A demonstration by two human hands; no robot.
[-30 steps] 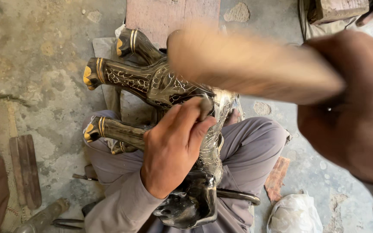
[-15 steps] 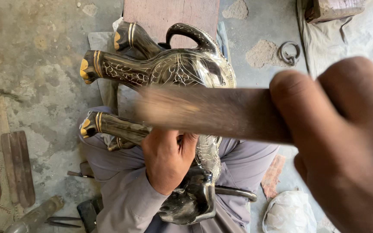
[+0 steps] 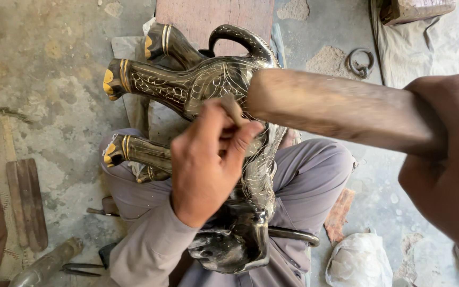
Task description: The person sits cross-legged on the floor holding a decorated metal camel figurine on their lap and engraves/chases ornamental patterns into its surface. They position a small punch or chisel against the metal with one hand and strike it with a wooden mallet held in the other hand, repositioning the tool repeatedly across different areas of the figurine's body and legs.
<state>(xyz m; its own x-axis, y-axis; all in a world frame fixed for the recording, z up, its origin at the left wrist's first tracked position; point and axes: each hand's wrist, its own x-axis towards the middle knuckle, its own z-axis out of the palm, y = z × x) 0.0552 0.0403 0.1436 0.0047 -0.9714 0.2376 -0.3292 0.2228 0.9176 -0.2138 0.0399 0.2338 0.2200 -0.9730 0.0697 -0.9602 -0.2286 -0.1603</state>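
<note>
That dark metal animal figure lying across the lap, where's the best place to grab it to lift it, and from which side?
Probably by the two upper legs of the metal animal figure, coming from the floor side on the picture's left. They stick out bare like straight handles, while the left hand and the wooden handle held by the right hand crowd the body.

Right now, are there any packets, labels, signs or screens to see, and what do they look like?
No labels, signs or screens show.
White plastic bag: on the floor at lower right, beside the knee; crumpled, lumpy, whitish.
Block: top right corner, on the pale sheet; boxy, brownish, only partly in view, so I cannot tell whether it is a package.
</note>
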